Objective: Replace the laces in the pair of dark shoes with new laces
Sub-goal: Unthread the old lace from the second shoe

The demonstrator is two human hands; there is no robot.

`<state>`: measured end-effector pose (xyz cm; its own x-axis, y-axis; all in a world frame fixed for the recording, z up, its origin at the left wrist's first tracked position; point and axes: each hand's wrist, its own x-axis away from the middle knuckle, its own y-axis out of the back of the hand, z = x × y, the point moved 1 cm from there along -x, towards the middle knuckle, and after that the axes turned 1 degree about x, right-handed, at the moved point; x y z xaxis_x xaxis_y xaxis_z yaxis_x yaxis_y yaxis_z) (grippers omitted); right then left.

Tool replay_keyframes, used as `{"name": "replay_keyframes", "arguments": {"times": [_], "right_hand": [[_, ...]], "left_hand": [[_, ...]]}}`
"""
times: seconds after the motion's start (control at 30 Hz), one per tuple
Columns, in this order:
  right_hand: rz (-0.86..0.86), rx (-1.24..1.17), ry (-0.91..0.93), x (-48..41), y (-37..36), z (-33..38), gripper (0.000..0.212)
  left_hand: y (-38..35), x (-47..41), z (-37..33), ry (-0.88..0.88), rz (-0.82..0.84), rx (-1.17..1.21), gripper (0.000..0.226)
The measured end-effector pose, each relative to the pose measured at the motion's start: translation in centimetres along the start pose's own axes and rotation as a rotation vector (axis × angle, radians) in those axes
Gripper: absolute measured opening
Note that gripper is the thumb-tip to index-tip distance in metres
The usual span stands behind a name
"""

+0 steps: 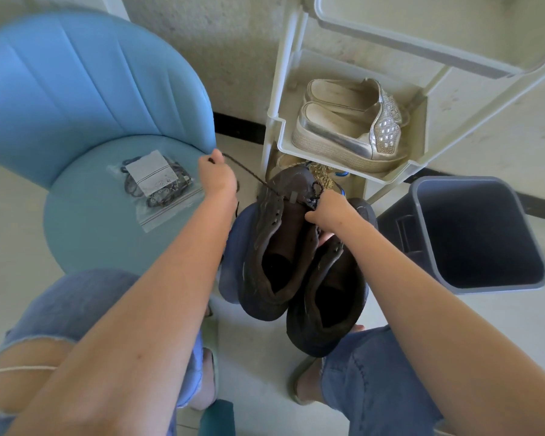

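Right now the pair of dark shoes sits dead centre, openings up, toes toward 12 o'clock, side by side & touching, over the person's jeans. The shoe on the 9 o'clock side lies a bit further up than its mate.

L hand, at 11 o'clock from the shoes, pinches the end of a dark lace in curled fingers. The lace runs taut from that hand toward 4 o'clock, into the eyelets of the upper shoe.

R hand is clenched on the front of that same shoe at the eyelet rows, thumb on the tongue side. Can't tell if it's got lace, upper or both.

Bag of new laces, clear zip type w/ a white card inside, lies flat on the seat of a blue chair at 10 o'clock. It's near the L hand, not touching.

White rack at 1 o'clock holds silver slip-ons on one shelf. Grey bin stands at 3 o'clock on the floor.
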<state>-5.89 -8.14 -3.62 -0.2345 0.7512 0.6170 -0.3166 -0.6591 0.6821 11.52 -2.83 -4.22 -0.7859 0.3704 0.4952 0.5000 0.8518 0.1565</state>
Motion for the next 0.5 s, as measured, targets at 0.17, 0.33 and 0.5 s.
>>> {"name": "replay_keyframes", "arguments": {"times": [0.17, 0.33, 0.5], "right_hand": [[0.059, 0.08, -0.001, 0.6, 0.0, 0.8, 0.025], [0.05, 0.057, -0.005, 0.6, -0.1, 0.7, 0.022], [0.003, 0.068, 0.013, 0.6, -0.2, 0.7, 0.027]], "left_hand": [[-1.7, 1.8, 1.1, -0.308, 0.35, -0.317, 0.022], [-2.1, 2.6, 3.0, -0.567, 0.443, -0.988, 0.035], [-2.1, 2.4, 2.0, -0.517, 0.449, -1.198, 0.039]]}}
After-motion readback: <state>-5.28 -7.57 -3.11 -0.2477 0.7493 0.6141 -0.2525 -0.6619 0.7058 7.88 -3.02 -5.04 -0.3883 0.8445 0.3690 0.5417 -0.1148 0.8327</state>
